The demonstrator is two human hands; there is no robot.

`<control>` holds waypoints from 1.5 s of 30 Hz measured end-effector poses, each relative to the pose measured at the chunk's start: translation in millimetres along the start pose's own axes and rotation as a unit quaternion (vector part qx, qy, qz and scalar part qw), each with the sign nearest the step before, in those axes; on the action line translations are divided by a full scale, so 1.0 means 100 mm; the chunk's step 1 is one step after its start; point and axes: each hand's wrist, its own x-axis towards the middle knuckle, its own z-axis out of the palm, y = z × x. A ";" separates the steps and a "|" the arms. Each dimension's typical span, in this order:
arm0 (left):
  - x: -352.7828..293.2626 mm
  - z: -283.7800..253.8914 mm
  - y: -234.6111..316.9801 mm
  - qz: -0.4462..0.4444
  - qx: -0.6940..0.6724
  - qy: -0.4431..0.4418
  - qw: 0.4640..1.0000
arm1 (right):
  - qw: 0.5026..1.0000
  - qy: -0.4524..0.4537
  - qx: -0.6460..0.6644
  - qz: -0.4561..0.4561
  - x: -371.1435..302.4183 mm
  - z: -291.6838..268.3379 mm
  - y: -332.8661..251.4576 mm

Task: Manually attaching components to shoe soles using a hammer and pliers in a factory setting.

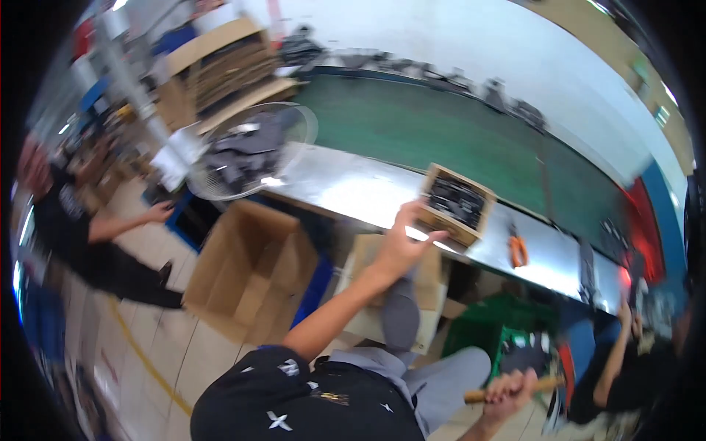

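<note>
My left hand [408,239] reaches to the near left corner of a small wooden box [467,234], thumb spread away from the fingers. It appears to touch the box; the fingertips are partly hidden against it. Dark small parts [454,200] fill the box, which stands on the metal edge of the bench. Low at the right, beside my knee, my right hand [509,391] is closed around a light wooden stick [548,384]. Both ends of the stick stick out of the fist. Orange-handled pliers [518,251] lie on the metal strip right of the box.
A green conveyor belt [382,110] runs behind the metal strip [338,180]. At the left are a round mesh basket [220,187] of dark pieces and an open cardboard box [220,294]. Green crates [471,331] stand below. People work at left [66,220] and right [632,382].
</note>
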 end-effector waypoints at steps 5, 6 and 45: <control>1.06 0.61 -0.76 0.158 0.476 -0.109 0.858 | 0.995 0.022 -0.088 -0.051 0.00 0.23 -0.19; 1.09 0.42 -0.85 0.197 0.507 -0.057 0.837 | 0.994 -0.020 -0.096 -0.040 0.06 0.36 -0.10; 1.47 0.31 -0.63 0.142 0.486 -0.323 0.800 | 0.984 -0.031 -0.174 -0.022 0.18 0.57 0.23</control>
